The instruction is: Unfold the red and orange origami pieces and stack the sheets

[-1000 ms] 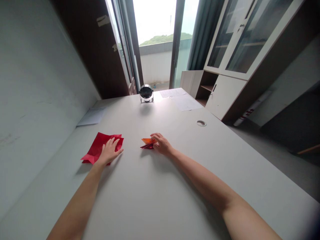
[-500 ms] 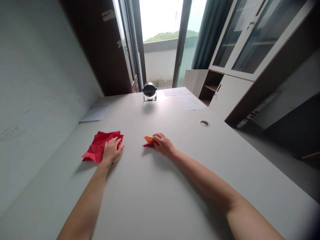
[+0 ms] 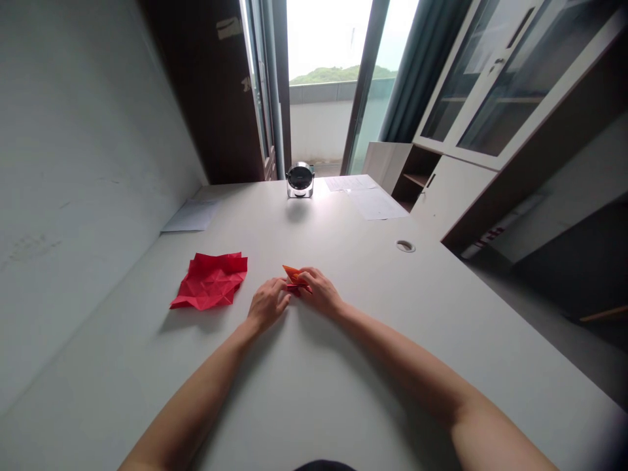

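Observation:
A small folded paper piece (image 3: 293,275), orange above and red below, is between my two hands over the white table. My right hand (image 3: 320,292) grips it from the right, fingers closed around its side. From the left, my left hand (image 3: 268,301) meets the piece's red lower edge with fingers bent and fingertips pressed on it. Both hands partly cover the paper, so its full shape is hidden. To the left lies a larger sheet of creased red paper (image 3: 210,281), spread out with raised folds, with no hand touching it.
At the table's far edge stands a round black-and-silver device (image 3: 299,178). White papers (image 3: 375,203) lie at the back right, another sheet (image 3: 191,216) at the back left by the wall. A round cable hole (image 3: 405,246) is at the right.
My left hand has let go of the creased red paper and moved right to the small folded piece. My right hand keeps its hold on that piece.

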Action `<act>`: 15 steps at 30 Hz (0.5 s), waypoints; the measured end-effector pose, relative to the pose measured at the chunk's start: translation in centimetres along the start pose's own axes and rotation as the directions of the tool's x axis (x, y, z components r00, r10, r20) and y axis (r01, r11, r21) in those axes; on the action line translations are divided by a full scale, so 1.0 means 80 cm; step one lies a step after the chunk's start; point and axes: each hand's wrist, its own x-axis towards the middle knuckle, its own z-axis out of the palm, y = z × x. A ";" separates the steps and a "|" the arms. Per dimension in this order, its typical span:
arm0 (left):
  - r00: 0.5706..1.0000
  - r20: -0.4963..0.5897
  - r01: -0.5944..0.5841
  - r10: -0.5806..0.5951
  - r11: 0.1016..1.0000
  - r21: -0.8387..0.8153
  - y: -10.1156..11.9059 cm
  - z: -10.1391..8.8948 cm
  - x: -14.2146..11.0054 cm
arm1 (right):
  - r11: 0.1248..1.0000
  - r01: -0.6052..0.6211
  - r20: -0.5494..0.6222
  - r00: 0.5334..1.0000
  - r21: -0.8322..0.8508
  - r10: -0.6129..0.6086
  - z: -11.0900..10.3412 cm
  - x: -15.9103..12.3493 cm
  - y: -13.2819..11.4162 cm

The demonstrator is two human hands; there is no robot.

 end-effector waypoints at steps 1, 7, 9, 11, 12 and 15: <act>1.000 0.004 -0.003 0.003 1.000 0.000 0.000 0.001 0.000 | 1.000 -0.002 -0.006 1.000 0.002 0.002 0.001 0.000 0.000; 1.000 0.001 0.020 -0.020 0.999 -0.041 -0.011 0.010 0.007 | 0.996 -0.080 -0.058 0.995 -0.030 0.078 0.006 0.000 -0.001; 0.999 -0.027 0.041 -0.044 0.993 -0.109 -0.015 0.013 0.009 | 0.995 -0.097 -0.084 0.992 -0.037 0.093 0.007 -0.001 -0.001; 0.995 -0.062 0.067 -0.081 0.978 -0.199 -0.017 0.013 0.008 | 0.996 -0.085 -0.101 0.992 -0.037 0.081 0.006 -0.002 0.000; 0.992 -0.077 0.081 -0.104 0.964 -0.251 -0.017 0.012 0.007 | 0.996 -0.078 -0.108 0.991 -0.035 0.074 0.004 -0.003 0.002; 0.980 -0.092 0.122 -0.175 0.901 -0.416 -0.017 0.007 0.004 | 0.998 -0.062 -0.118 0.991 -0.026 0.058 0.000 -0.004 0.008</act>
